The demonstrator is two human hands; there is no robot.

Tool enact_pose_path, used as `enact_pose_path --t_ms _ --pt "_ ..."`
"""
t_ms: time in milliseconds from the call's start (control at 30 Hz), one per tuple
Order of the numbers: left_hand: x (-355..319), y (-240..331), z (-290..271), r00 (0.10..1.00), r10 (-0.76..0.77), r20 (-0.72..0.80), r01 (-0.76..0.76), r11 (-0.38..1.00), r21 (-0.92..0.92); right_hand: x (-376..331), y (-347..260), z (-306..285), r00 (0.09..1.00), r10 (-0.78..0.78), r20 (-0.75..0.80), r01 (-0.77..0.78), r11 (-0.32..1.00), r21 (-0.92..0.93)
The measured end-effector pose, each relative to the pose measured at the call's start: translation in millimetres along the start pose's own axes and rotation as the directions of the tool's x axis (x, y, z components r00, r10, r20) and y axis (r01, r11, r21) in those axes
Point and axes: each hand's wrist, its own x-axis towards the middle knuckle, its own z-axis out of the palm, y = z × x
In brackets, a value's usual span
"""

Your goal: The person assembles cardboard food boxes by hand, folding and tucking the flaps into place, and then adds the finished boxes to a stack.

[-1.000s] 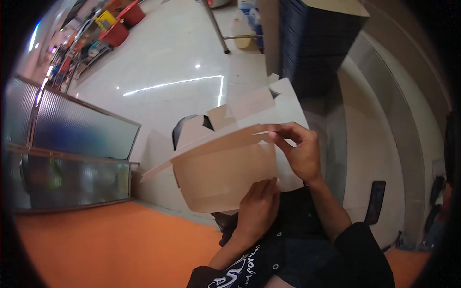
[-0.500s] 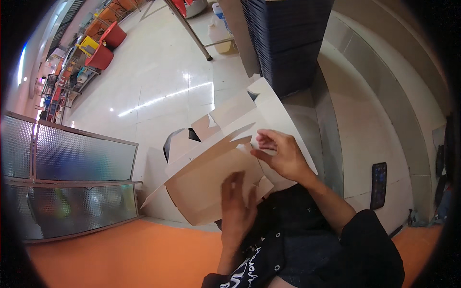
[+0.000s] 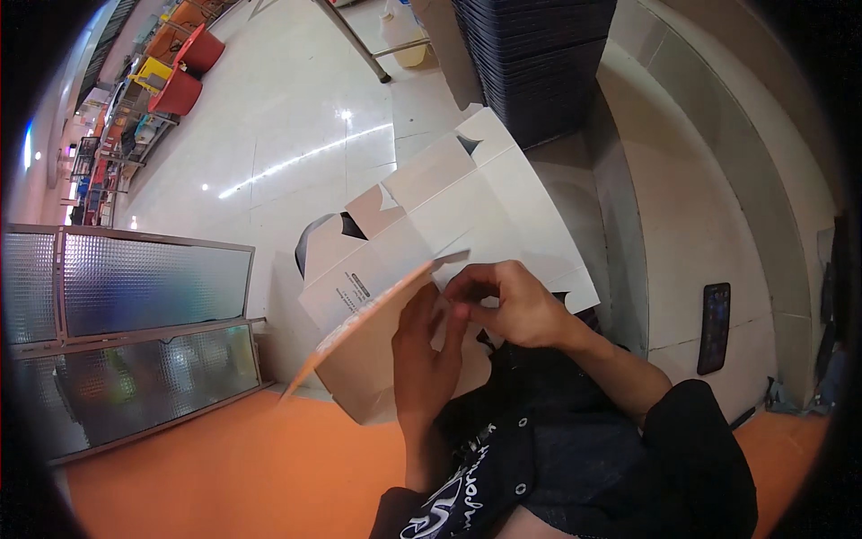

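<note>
A partly folded cardboard box (image 3: 364, 382) stands tilted in front of me, brown inside, its raised side panel printed on the outer face. My left hand (image 3: 426, 350) is inside it; the fingers stretch up against the panel and the thumb stands apart. At the panel's upper right corner my right hand (image 3: 516, 305) bends inward, thumb and fingertips pinched together by a small flap. What lies between those fingertips is mostly hidden. Beneath and beyond the box lies a flat white cardboard blank (image 3: 503, 211) with cut-out tabs and fold lines.
A tall stack of dark blank-like sheets or trays (image 3: 539, 72) rises beyond the blank. On the pale ledge at right lies a phone (image 3: 714, 328). Textured glass panels (image 3: 157, 283) stand at left above an orange surface (image 3: 233, 458). Red tubs (image 3: 177, 92) and a jug (image 3: 404, 40) sit farther off.
The box's side panel has tipped more upright, uncovering more of the flat blank behind. My left hand has moved up to the panel, and my right hand has come down and left beside it.
</note>
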Motion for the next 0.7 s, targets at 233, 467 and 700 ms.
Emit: enact_pose_path --t_ms 233,467,700 --pt "5 -15 -11 1.0 -0.01 0.019 0.013 0.978 -0.207 2 -15 5 0.983 0.125 0.134 -0.162 0.937 0.31" --pt "-8 6 -16 0.993 -0.041 -0.113 0.008 0.962 -0.275 -2 -9 13 0.984 -0.031 0.173 -0.07 0.834 0.548" --pt "-15 8 -32 0.989 -0.037 -0.145 -0.023 0.921 -0.389 -2 -12 27 0.969 -0.184 0.164 0.041 0.777 0.628"
